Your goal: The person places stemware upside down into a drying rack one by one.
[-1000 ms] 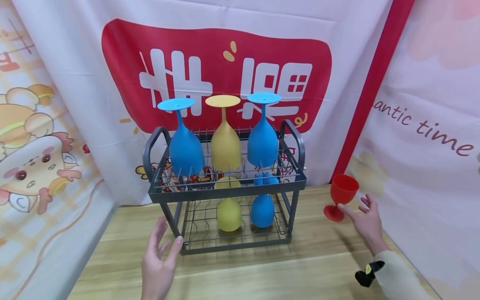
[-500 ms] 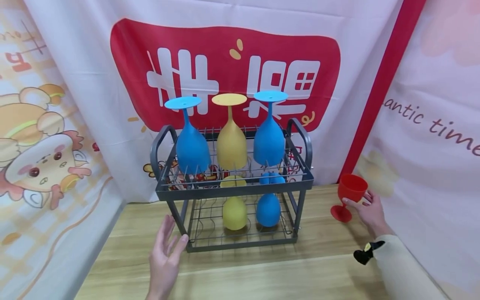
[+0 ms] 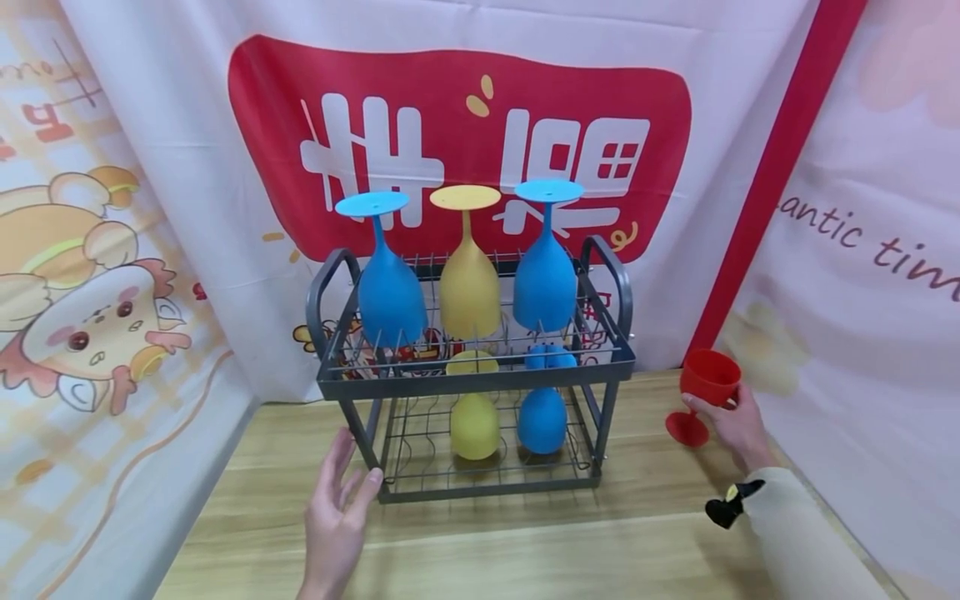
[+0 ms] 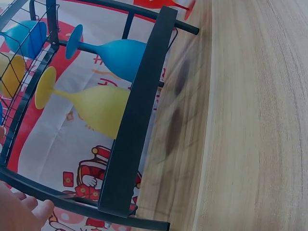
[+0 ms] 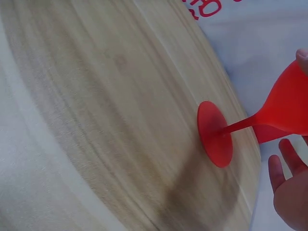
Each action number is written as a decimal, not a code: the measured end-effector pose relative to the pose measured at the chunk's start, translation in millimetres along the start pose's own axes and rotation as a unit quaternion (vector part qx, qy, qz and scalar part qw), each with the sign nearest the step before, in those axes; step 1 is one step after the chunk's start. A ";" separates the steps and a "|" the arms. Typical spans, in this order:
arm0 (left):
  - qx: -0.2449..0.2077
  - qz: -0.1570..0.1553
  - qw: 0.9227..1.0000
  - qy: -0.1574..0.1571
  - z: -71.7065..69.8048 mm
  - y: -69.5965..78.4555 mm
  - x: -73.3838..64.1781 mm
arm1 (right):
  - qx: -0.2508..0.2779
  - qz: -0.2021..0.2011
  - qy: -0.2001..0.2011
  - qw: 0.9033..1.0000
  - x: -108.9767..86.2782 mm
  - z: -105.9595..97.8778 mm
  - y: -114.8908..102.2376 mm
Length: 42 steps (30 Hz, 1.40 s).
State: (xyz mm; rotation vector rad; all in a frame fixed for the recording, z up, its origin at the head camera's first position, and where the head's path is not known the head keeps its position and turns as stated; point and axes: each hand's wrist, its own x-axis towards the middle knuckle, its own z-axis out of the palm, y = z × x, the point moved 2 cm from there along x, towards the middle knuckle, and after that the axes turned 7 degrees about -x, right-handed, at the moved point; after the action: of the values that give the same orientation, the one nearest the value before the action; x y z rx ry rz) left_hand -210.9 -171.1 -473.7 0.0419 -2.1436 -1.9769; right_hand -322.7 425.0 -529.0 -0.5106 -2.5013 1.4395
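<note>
At the right, a red goblet (image 3: pixel 709 377) stands upright on the wooden table. My right hand (image 3: pixel 738 423) holds its bowl, thumb on the near side and some fingers behind it. In the right wrist view the goblet's round foot (image 5: pixel 215 134) and thin stem show, with the lower fingers (image 5: pixel 291 156) apart from the bowl. My left hand (image 3: pixel 337 517), fingers loosely extended, is beside the front left leg of a dark two-tier rack (image 3: pixel 480 385). In the left wrist view the left fingers (image 4: pixel 29 204) lie close to the rack's frame; contact is hard to tell.
Upside-down on the upper tier are a blue goblet (image 3: pixel 392 300), a yellow goblet (image 3: pixel 469 292) and another blue goblet (image 3: pixel 546 287). The lower tier holds a yellow goblet (image 3: pixel 475 427) and a blue goblet (image 3: pixel 542 421). Printed cloth walls (image 3: pixel 172 125) enclose the table (image 3: pixel 480 550).
My right hand has closed in around the red goblet's bowl, which stays in place. The head view has shifted slightly left, while the left hand remains by the rack.
</note>
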 end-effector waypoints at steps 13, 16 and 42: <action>0.013 0.026 0.998 0.054 3.9 15.4 -18.3 | -0.040 -0.040 0.020 0.998 -25.1 -1.1 -18.4; 0.021 0.020 0.999 0.045 9.4 21.8 -24.7 | -0.040 -0.049 0.031 0.998 -35.3 -6.2 -27.3; 0.026 0.075 0.991 -0.105 97.4 43.9 -52.6 | -0.079 -0.300 0.128 0.942 -161.0 -17.2 -98.3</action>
State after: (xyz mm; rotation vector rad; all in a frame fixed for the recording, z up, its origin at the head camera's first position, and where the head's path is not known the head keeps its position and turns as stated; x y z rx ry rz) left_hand -171.8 -62.5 -444.6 -0.3251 -2.2499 -1.9138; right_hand -187.7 329.2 -436.8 0.0550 -2.2811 0.8827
